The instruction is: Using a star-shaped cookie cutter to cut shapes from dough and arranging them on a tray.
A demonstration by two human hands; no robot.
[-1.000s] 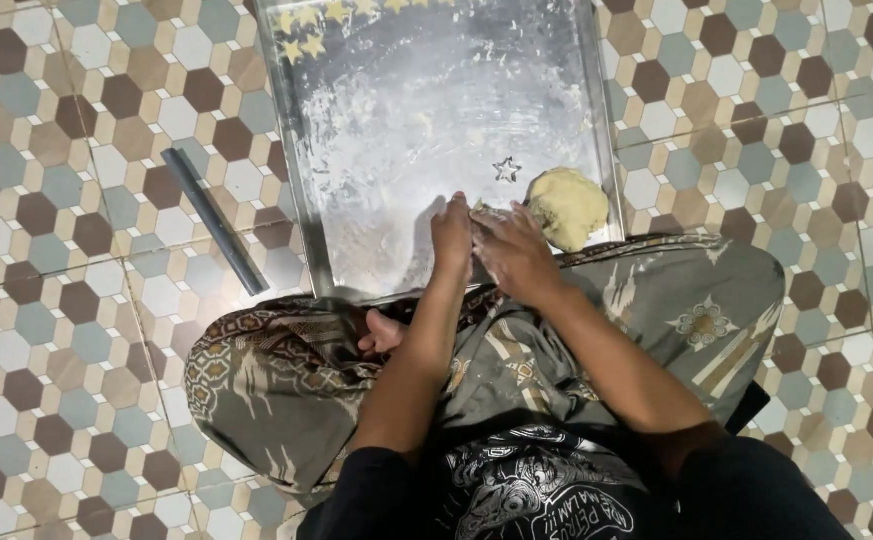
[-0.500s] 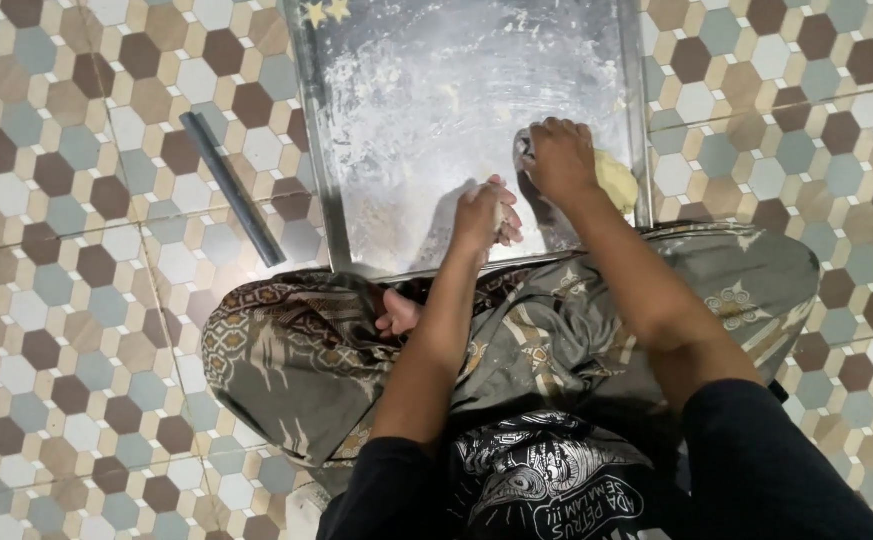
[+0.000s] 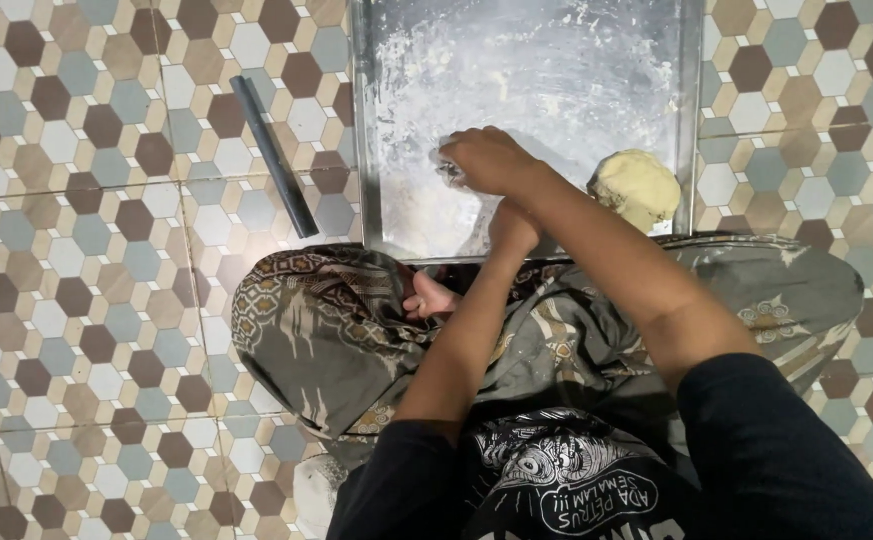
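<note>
Pressing knuckles-down on the floured metal tray [image 3: 692, 90], the right hand [image 3: 492, 160] is curled over something small I cannot identify, the left hand [image 3: 513, 228] mostly hidden beneath, while the soft, sticky-looking dough ball [image 3: 637, 186] at the tray's near-right corner likely wants cupping from below.

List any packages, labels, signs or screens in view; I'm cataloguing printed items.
No packages, signs or screens.
Shirt print: bottom centre, on the person's black shirt, white lettering and pattern.
</note>
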